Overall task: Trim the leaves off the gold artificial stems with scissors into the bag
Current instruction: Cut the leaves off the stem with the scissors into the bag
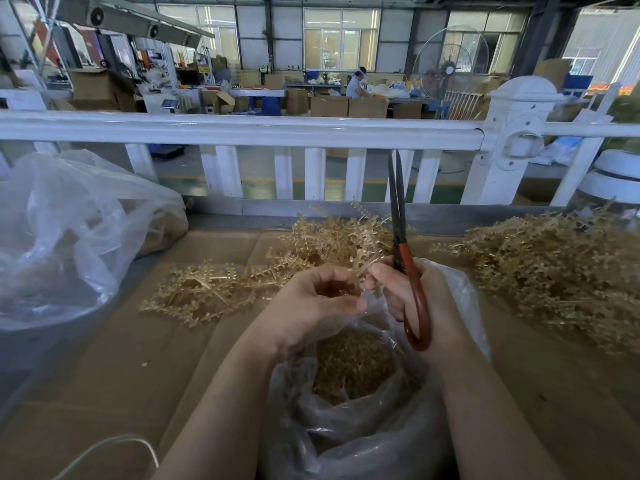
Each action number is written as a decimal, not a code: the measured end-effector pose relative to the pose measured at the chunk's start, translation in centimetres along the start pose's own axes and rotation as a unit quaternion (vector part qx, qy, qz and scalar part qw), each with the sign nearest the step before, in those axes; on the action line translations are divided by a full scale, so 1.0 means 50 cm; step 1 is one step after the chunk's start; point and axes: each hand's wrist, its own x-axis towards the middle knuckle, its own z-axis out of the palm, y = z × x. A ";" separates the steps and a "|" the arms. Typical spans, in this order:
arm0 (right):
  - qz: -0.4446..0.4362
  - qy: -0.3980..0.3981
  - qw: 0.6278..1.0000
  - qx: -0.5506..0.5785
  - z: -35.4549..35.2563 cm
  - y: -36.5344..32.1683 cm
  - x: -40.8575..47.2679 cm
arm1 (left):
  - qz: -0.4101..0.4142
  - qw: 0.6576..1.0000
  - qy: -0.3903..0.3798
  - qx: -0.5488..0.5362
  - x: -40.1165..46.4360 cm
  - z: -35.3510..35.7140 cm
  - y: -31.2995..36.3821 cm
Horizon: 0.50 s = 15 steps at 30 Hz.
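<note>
Left hand [313,299] pinches a gold stem [360,268]; right hand [412,292] grips upright scissors [403,244], blades together.
Clear bag [349,403] below holds many trimmings; big untrimmed heaps [554,268] remain — roughly midway.

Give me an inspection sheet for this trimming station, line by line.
Surface: flattened brown cardboard covers the bench.
Job's things: scissors with red handles, blades pointing up, nearly closed; clear bag below the hands, holding gold trimmings; gold stems heaped at right, further piles at centre and left.
Clutter: second clear plastic bag at left; a few gold scraps on the cardboard.
Grippers: left hand holds a gold stem; right hand grips the scissors.
Cables: one pale cord at the near left edge.
Surroundings: white railing behind the bench; factory floor with cartons, standing fan, a seated worker.
</note>
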 end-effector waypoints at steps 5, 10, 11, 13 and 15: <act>-0.013 -0.021 0.998 0.065 0.007 -0.001 -0.003 | 0.030 0.999 0.006 0.023 -0.005 -0.001 0.006; 0.005 0.022 0.999 0.026 0.006 0.006 0.002 | 0.044 0.999 -0.021 -0.002 -0.010 0.005 0.014; 0.005 0.025 1.000 0.008 0.005 0.009 0.004 | 0.044 0.999 -0.025 -0.010 -0.010 0.007 0.014; 0.005 0.034 0.999 -0.003 0.004 0.013 0.006 | 0.043 0.998 -0.030 -0.021 -0.008 0.009 0.012; 0.003 0.036 0.999 0.007 0.004 0.013 0.005 | 0.038 0.998 -0.029 -0.032 -0.007 0.011 0.011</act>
